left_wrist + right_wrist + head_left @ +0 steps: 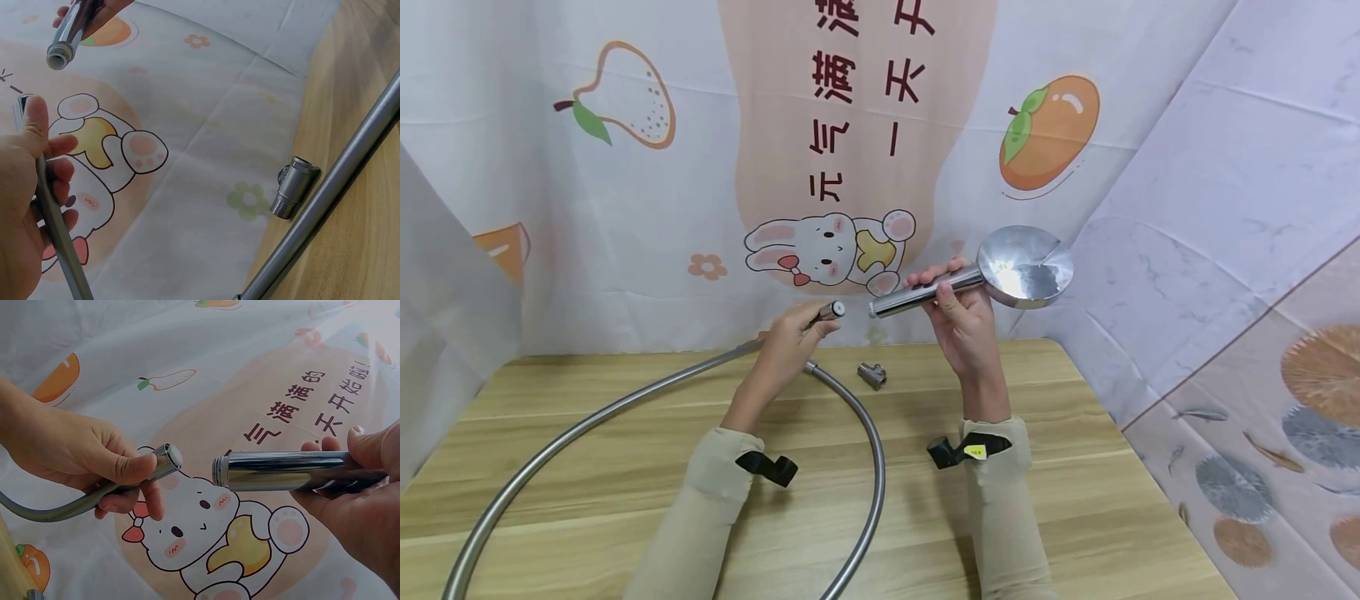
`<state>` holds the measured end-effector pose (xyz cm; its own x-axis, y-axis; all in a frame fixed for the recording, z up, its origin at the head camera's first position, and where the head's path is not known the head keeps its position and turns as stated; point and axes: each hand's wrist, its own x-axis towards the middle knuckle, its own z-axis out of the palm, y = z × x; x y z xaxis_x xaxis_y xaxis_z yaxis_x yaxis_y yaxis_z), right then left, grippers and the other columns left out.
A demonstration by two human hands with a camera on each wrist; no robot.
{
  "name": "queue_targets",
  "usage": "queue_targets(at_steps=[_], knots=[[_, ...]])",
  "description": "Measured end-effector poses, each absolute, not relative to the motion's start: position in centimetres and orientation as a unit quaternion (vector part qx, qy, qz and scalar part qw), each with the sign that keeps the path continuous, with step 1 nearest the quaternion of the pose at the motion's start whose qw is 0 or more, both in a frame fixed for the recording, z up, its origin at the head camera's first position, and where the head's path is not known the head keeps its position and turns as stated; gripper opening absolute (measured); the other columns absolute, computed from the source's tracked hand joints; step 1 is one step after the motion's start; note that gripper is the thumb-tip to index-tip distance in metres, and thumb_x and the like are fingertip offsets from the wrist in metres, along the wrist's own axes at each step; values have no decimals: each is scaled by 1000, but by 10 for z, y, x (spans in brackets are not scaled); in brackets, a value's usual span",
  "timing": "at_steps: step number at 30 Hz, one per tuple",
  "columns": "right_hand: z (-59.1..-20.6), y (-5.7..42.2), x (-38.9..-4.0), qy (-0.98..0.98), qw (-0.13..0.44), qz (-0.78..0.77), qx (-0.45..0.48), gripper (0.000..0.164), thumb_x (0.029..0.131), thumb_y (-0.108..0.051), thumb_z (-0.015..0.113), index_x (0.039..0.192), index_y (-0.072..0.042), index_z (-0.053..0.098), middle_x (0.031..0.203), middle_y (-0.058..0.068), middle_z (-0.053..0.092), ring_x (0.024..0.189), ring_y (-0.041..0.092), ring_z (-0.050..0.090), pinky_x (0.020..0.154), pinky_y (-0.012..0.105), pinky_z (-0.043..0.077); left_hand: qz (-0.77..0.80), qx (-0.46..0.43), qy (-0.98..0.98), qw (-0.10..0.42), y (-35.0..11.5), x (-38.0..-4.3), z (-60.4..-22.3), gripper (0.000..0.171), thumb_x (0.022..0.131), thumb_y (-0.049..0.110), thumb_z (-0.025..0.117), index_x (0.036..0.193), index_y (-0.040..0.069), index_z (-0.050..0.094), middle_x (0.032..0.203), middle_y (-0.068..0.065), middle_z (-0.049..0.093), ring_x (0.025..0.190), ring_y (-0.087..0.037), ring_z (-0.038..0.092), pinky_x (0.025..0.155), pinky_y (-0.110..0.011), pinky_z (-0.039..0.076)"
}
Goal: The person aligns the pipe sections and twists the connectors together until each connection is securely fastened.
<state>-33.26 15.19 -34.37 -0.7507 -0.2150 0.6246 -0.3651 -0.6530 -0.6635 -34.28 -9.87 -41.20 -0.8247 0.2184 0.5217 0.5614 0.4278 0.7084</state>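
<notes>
while left hand (790, 340) pinches hose (625, 400), right hand (967, 333) clasps showerhead (1024, 265) before cloth (655, 208) reading "元气满满".

Valve (872, 376) on table (1090, 483), behind right stretch of hose (877, 458); showerhead (1026, 265) farther right, seemingly above table.

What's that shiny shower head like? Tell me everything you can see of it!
The shower head is shiny, like chrome metal: a round head on a straight, tubular handle. The handle's end has a bare screw thread around an opening. The right hand grips the handle, holding it up off the table. The thread points toward the hose end but doesn't touch it. No spray holes show.
</notes>
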Motion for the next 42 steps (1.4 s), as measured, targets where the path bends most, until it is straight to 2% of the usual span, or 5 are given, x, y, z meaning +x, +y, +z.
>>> queue_targets(at_steps=[7, 14, 17, 23, 42], knots=[[-345, 151, -333, -415, 44, 842, 341, 14, 105, 1, 43, 115, -8, 44, 108, 12, 66, 108, 25, 69, 105, 38, 53, -448, -234, -838, 206, -95, -344, -415, 26, 102, 37, 52, 101, 12, 60, 91, -5, 55, 88, -21, 48, 76, -37, 41], [-347, 150, -335, -407, 37, 843, 350, 19, 105, 6, 37, 116, -8, 45, 109, 12, 67, 109, 26, 69, 106, 40, 52, -443, -261, -828, 225, -93, -346, -418, 37, 109, 34, 35, 112, 5, 58, 107, -10, 57, 106, -26, 50, 91, -43, 41], [-347, 150, -335, -406, 36, 843, 352, 21, 105, 7, 34, 116, -8, 45, 109, 12, 67, 109, 26, 69, 107, 40, 52, -455, -269, -820, 223, -93, -348, -420, 35, 110, 26, 37, 124, 4, 60, 116, -12, 60, 112, -28, 50, 96, -46, 40], [-347, 150, -336, -405, 38, 846, 344, 21, 105, 7, 34, 115, -8, 45, 108, 11, 67, 109, 26, 69, 107, 41, 52, -485, -257, -806, 223, -93, -348, -421, 35, 109, 21, 43, 135, 7, 62, 113, -11, 60, 108, -26, 48, 90, -41, 39], [-346, 150, -336, -395, 34, 855, 335, 21, 106, 7, 32, 114, -8, 44, 108, 11, 65, 108, 25, 69, 107, 38, 52, -517, -244, -784, 240, -91, -346, -420, 33, 103, 20, 59, 132, 8, 68, 119, -11, 66, 108, -23, 55, 93, -48, 47]])
